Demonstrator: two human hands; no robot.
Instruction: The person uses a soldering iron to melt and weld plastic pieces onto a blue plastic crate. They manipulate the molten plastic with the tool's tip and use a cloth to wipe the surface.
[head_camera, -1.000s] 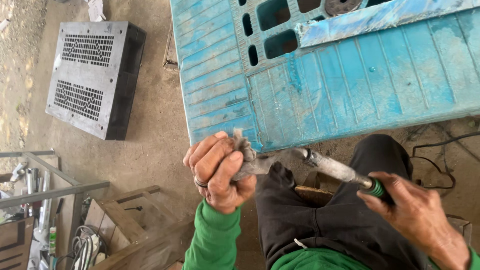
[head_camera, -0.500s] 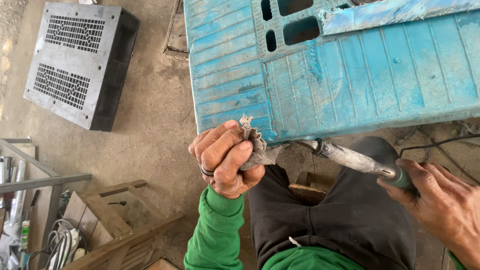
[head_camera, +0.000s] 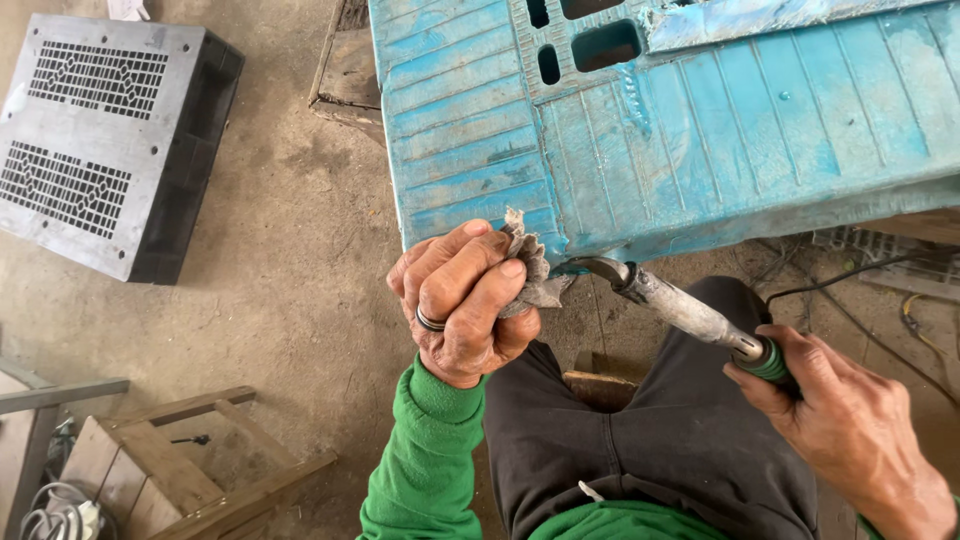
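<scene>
My left hand (head_camera: 463, 305), with a ring on one finger, is closed around a crumpled grey rag (head_camera: 531, 272) held against the near edge of a worn blue plastic pallet (head_camera: 680, 130). A soldering iron (head_camera: 672, 305) with a dirty metal shaft and green handle is gripped in my right hand (head_camera: 850, 430). Its curved tip touches the pallet's lower edge, just right of the rag. Both sleeves are green; my dark trousers show below.
A dark grey plastic pallet (head_camera: 100, 140) lies on the concrete floor at upper left. A wooden frame (head_camera: 185, 465) and coiled white cable (head_camera: 60, 520) sit at lower left. Black cords (head_camera: 850, 290) trail on the floor at right.
The view has shifted, so the blue pallet sits further right. My left hand with the rag stays at the pallet's edge, and the iron's tip has come up against that edge.
</scene>
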